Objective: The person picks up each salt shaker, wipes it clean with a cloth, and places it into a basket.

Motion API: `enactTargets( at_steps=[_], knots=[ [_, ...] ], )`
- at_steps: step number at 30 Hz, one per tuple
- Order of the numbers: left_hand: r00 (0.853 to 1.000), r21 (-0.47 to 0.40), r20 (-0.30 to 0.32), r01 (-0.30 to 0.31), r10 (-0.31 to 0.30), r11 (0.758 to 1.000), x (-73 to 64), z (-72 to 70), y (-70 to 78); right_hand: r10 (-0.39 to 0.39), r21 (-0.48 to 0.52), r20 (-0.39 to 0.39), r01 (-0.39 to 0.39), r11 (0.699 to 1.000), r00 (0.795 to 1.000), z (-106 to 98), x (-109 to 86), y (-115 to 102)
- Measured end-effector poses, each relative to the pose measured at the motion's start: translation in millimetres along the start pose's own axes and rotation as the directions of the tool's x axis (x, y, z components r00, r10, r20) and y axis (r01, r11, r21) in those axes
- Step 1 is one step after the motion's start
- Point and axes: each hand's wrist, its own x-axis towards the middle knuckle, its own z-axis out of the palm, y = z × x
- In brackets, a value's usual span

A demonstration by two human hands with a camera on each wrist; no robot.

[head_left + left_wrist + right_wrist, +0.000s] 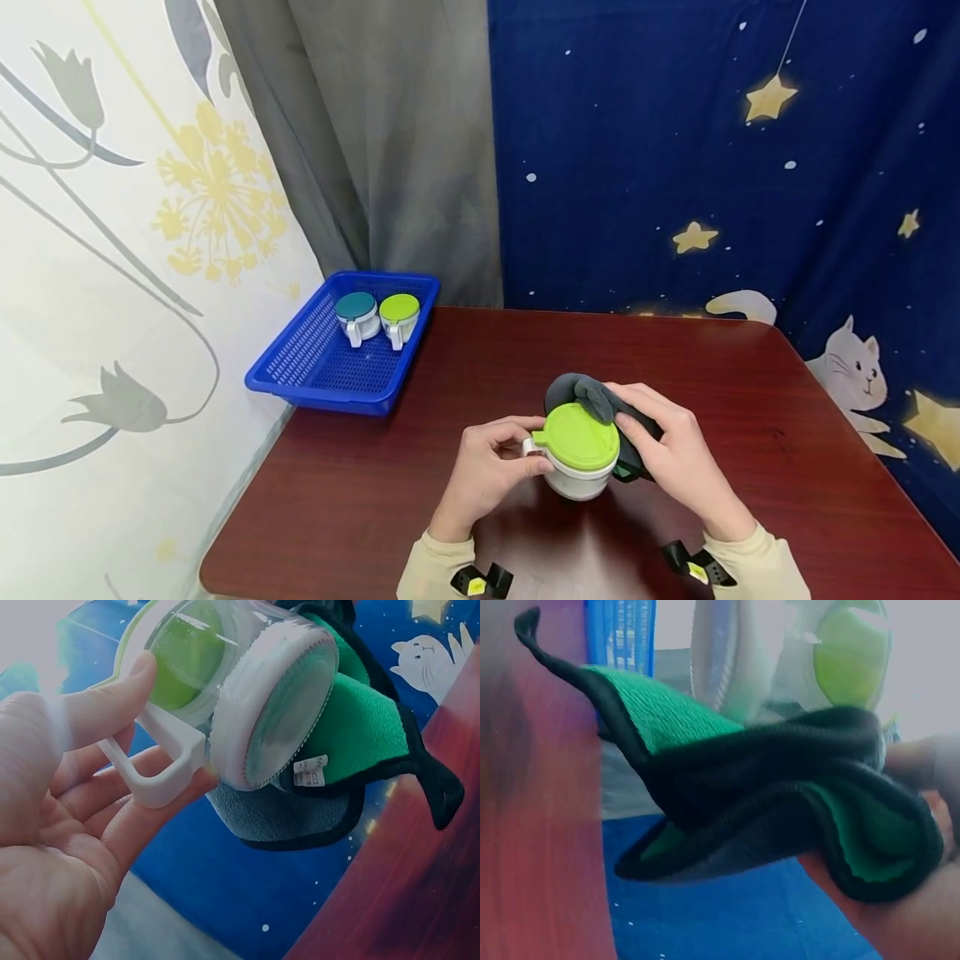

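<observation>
Above the front part of the table, my left hand (pixel 487 467) holds a seasoning jar (pixel 581 483) by its handle side, thumb on the jar's side. The jar has a lime-green lid (pixel 581 437), a clear body and a white handle (pixel 161 776). Its white-rimmed base (pixel 292 712) faces outward in the left wrist view. My right hand (pixel 678 450) grips a bunched cloth (pixel 561 392), dark grey on one face and green on the other, with black edging. The cloth lies against the jar's far and right sides, hiding part of it.
At the table's back left stands a blue perforated basket (pixel 315 392). Inside it are two similar jars, one with a teal lid (pixel 356 305) and one with a lime-green lid (pixel 400 307). Curtains (pixel 420 150) hang behind the reddish-brown table (pixel 360 508).
</observation>
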Motion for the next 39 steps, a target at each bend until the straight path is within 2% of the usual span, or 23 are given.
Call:
enactTargets(
  at_steps=[7,14,20,24,28,35,39],
  knots=[
    [0.998,-0.005,-0.005,0.061,-0.061,0.998,-1.9,0.6,-0.6,0.085,0.053,-0.05,-0.083,0.995,0.995,7.8,-5.7,11.6],
    [0.998,0.003,-0.014,0.058,-0.058,0.998,-1.5,-0.3,0.5,0.147,0.05,-0.072,-0.144,0.988,0.986,13.4,-6.9,15.5],
    [0.999,0.006,-0.003,0.034,-0.034,0.999,-0.3,-1.7,0.9,0.222,0.014,-0.029,-0.222,0.975,0.975,14.8,-5.9,19.2],
    [1.0,-0.026,0.009,0.0,0.001,1.0,-2.1,-1.9,0.6,0.21,-0.07,0.007,-0.209,0.975,0.978,19.7,-8.8,25.2],
    [0.999,-0.077,0.039,-0.003,0.006,0.997,-2.3,-2.4,-2.5,0.18,-0.136,0.025,-0.176,0.975,0.983,24.6,-12.6,28.7],
    [0.998,-0.085,0.064,0.015,-0.01,0.996,-4.3,-2.2,-8.9,0.143,-0.182,-0.037,-0.148,0.972,0.989,23.4,-14.9,25.4],
    [0.998,-0.084,0.067,0.003,0.003,0.996,-4.0,-2.5,-10.3,0.137,-0.189,-0.076,-0.149,0.971,0.988,21.8,-15.2,22.5]
  ],
)
